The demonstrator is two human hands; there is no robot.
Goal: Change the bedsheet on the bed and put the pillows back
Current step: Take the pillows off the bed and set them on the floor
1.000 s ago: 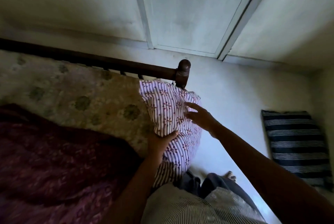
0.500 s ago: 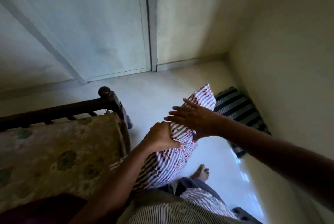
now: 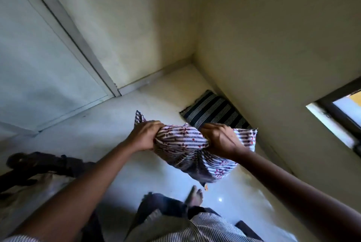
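Observation:
A pillow (image 3: 183, 144) in a white case with dark stripes and small red flowers hangs in the air over the floor, away from the bed. My left hand (image 3: 145, 137) grips its upper left part and my right hand (image 3: 220, 139) grips its upper right part, bunching the cloth between them. The bed's dark wooden corner post (image 3: 39, 163) and a bit of the bare patterned mattress (image 3: 29, 189) show blurred at the lower left. A second pillow (image 3: 213, 111), dark with thin white stripes, lies on the floor against the right wall.
Pale glossy floor (image 3: 121, 124) spreads below the pillow. A closed pale door (image 3: 39, 62) is at the left, cream walls meet in a corner behind. A window opening (image 3: 343, 109) sits low in the right wall. My bare foot (image 3: 194, 195) stands under the pillow.
The pillow has been lifted off the bed's corner and carried right, toward the wall. My view has swung right with it. Both hands now clench its top edge.

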